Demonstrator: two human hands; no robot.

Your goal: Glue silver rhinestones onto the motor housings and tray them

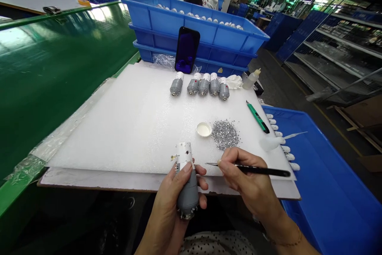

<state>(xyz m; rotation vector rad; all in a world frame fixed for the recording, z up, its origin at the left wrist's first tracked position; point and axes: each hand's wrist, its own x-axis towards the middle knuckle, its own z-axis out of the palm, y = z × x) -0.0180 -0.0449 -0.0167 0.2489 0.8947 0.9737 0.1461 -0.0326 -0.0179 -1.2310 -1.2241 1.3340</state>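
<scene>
My left hand (pixel 174 195) is wrapped round a white and grey capsule-shaped model (pixel 188 191), white end up, at the front edge of the board. Between the thumb and fingers of my right hand (pixel 249 175) is a thin black brush (pixel 262 170), its fine tip pointing left toward the model and apart from it. A small white cup (pixel 204 129) of pale liquid stands beyond the hands. Right beside the cup lies a pile of small silvery bits (pixel 225 133). Farther back, several similar grey and white models (pixel 203 84) stand in a row.
A phone (pixel 187 50) leans on stacked blue crates (pixel 197 24) at the back. On the right are a green craft knife (pixel 257 117), a dropper bottle (pixel 251 79), a plastic pipette (pixel 271 143) and a blue bin (pixel 322 175) with white parts. A green conveyor (pixel 74 48) runs along the left.
</scene>
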